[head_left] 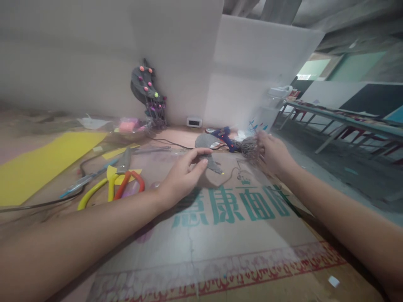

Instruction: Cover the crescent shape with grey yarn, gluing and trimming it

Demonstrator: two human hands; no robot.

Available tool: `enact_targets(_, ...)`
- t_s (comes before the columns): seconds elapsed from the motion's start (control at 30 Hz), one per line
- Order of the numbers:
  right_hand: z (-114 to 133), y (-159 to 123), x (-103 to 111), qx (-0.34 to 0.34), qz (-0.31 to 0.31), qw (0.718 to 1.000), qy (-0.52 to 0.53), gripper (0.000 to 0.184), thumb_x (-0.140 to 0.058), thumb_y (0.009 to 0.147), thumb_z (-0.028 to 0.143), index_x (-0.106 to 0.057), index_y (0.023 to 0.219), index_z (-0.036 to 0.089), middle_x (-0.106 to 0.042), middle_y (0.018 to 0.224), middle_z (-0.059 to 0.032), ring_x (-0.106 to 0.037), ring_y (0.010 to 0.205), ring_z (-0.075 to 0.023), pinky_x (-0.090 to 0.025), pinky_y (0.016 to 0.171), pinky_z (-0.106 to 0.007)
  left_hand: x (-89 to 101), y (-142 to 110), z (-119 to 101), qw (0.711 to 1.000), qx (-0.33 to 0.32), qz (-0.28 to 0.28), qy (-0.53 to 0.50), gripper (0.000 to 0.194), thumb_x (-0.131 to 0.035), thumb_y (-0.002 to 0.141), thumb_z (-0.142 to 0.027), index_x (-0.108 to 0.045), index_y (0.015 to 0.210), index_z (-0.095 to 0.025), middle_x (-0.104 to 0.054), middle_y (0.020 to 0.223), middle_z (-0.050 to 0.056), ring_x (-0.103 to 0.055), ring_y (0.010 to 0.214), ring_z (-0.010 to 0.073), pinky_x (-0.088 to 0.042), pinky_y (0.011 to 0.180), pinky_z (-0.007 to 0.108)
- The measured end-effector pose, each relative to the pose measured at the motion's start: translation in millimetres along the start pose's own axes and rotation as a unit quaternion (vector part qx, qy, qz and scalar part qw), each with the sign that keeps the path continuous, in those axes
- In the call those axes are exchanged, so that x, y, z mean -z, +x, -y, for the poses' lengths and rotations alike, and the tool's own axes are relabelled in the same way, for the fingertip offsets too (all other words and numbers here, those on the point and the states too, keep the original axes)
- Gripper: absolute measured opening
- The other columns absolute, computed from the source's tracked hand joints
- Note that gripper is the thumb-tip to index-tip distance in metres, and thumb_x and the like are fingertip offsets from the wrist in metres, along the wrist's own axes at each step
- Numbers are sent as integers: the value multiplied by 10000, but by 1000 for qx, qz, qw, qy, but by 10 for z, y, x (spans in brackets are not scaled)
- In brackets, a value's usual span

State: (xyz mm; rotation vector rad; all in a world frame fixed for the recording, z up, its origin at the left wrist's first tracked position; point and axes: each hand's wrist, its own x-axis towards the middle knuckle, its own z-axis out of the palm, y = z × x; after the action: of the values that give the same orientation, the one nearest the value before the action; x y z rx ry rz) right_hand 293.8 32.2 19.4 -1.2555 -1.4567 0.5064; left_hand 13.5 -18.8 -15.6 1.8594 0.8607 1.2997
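My left hand (182, 174) reaches over the cardboard sheet (226, 235), its fingers pinched on the edge of a grey felt cut-out (209, 144) that lies flat on the table. My right hand (272, 153) is further right, fingers closed in a bundle of grey thread or wire strands (250, 147). A thin cord runs from that bundle across the cardboard. A blue glue gun (225, 136) lies just behind the grey piece.
Yellow-handled (94, 191) and red-handled pliers (130, 182) lie at left beside a yellow foam sheet (37, 163). A grey ornament with coloured beads (147, 90) leans in the wall corner. A white small device (194, 122) stands by the wall. Long tables (346, 119) stretch right.
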Motion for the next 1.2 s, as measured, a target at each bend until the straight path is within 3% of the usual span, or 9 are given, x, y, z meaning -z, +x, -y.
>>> enact_targets(0.23,221,18,29,14,-38,998,51,128,-619,853,310,-505,859,251,-526,657,18,-494,583,-145,-389,590,-295,-42,31,133,999,-33,9,-34,509,-504,910,-197,-419,1409,-255,-553,1357,97,-543,1224,222,-467,1023,388)
enact_targets(0.33,334,-89,-44,24,27,996,80,150,-634,832,356,-565,894,239,-444,651,34,-422,544,-118,-327,535,-274,-43,34,133,998,-43,18,-35,574,-489,908,-178,-354,1459,-265,-459,1469,86,-492,1303,214,-412,1093,389)
enact_targets(0.47,516,-333,-193,28,118,991,64,369,-638,817,536,-612,987,209,-428,611,36,-376,510,-111,-279,490,-268,-39,7,108,997,-56,50,-22,599,-476,915,-183,-323,1483,-292,-375,1544,67,-485,1321,228,-404,1102,397)
enact_targets(0.6,676,-500,-267,28,134,990,-17,317,-693,790,484,-567,771,194,-453,545,38,-377,483,-99,-287,485,-269,-54,-43,71,993,-68,100,-7,648,-467,923,-174,-253,1514,-330,-341,1569,58,-509,1297,229,-420,1078,397)
enact_targets(0.7,718,-522,-269,11,134,991,10,356,-661,821,470,-475,662,212,-404,486,50,-355,463,-92,-280,475,-269,-68,-43,47,993,-41,98,-49,670,-486,929,-217,-190,1524,-302,-488,1452,102,-561,1224,220,-462,1013,388)
enact_targets(0.8,707,-508,-263,15,113,990,79,328,-662,828,461,-486,701,215,-394,484,54,-351,465,-96,-271,464,-265,-55,1,18,997,-11,66,-28,554,-598,878,-315,-411,1390,-216,-647,1149,103,-621,1026,225,-498,890,379)
enact_targets(0.87,692,-505,-264,17,100,990,103,310,-676,826,454,-506,725,215,-387,491,55,-351,467,-98,-261,460,-265,-35,35,-9,999,1,40,36,371,-664,823,-357,-590,1139,-176,-652,992,79,-604,927,220,-486,834,366)
enact_targets(0.93,679,-518,-268,21,94,989,110,305,-679,831,455,-517,731,216,-383,494,55,-352,468,-100,-255,461,-269,-17,56,-37,996,3,19,82,249,-698,787,-364,-631,931,-172,-633,933,59,-580,891,208,-465,812,347)
enact_targets(1.2,698,-644,-309,30,98,991,88,356,-696,822,491,-519,704,206,-431,498,53,-372,470,-96,-278,473,-271,6,30,-109,994,18,24,107,203,-690,805,-358,-604,795,-174,-597,746,-14,-549,724,150,-419,681,271)
